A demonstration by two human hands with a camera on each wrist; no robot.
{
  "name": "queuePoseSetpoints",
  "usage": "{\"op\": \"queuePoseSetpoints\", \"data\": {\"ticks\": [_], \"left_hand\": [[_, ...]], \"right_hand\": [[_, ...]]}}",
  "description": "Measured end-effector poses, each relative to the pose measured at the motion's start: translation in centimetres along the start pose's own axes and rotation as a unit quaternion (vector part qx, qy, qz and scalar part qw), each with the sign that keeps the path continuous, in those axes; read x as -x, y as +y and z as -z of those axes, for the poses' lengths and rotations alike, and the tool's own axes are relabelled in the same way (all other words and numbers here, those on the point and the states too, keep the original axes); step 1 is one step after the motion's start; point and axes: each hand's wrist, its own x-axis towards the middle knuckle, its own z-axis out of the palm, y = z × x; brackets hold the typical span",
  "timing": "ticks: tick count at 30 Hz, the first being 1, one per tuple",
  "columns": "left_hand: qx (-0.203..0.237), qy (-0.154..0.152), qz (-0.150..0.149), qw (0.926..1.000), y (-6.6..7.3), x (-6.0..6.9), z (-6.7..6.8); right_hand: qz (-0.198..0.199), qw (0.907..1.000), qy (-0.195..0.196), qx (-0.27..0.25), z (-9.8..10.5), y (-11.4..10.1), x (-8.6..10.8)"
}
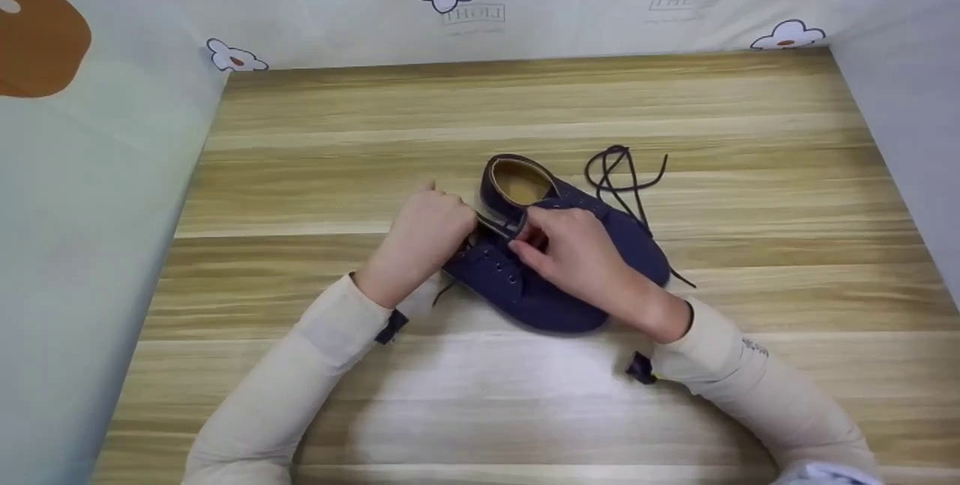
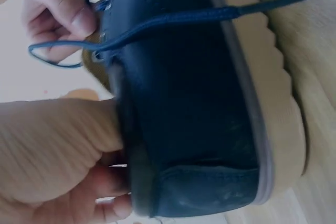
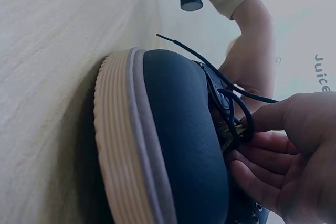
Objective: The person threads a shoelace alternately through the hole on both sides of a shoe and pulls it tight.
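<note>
Shoe (image 1: 559, 309) on the counter (image 1: 337, 133), the nearer of two: its lace (image 2: 178, 18) looks partly threaded, not tied; right hand (image 1: 581, 254) pinches the tongue (image 2: 96, 73), left hand (image 1: 421, 239) is at the collar (image 2: 140, 184), grip hidden.

At mid-frame I see the left hand (image 1: 421, 241) gripping the near navy shoe (image 1: 559, 310) by its opening, the right hand (image 1: 577, 254) pinching its tongue (image 1: 504, 228). Right of centre, a dark lace (image 1: 636, 187) trails beside the far shoe (image 1: 637, 241).
</note>
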Motion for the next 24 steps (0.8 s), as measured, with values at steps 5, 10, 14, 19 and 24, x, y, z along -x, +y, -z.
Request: {"op": "queuePoseSetpoints", "data": {"ticks": [5,10,14,19,24], "left_hand": [[-0.024,0.004,-0.024,0.9994,-0.2,-0.1,-0.4],[0.11,-0.011,-0.007,0.9939,-1.6,0.6,0.7],[0.282,0.012,0.027,0.959,-2.8,1.2,2.0],[0.437,0.061,0.057,0.8955,-3.3,1.7,2.7],[0.423,0.108,0.055,0.898,-3.6,1.9,3.2]], "right_hand": [[-0.001,1.0,0.0,-0.004,-0.2,0.2,-0.1],[-0.007,0.9999,-0.008,-0.002,-0.2,0.1,-0.1],[-0.012,0.9999,-0.009,0.0,-0.1,0.0,-0.1],[-0.013,0.9999,-0.005,-0.003,0.0,0.0,-0.1],[-0.015,0.9999,-0.006,-0.002,0.0,0.0,-0.1]]}}
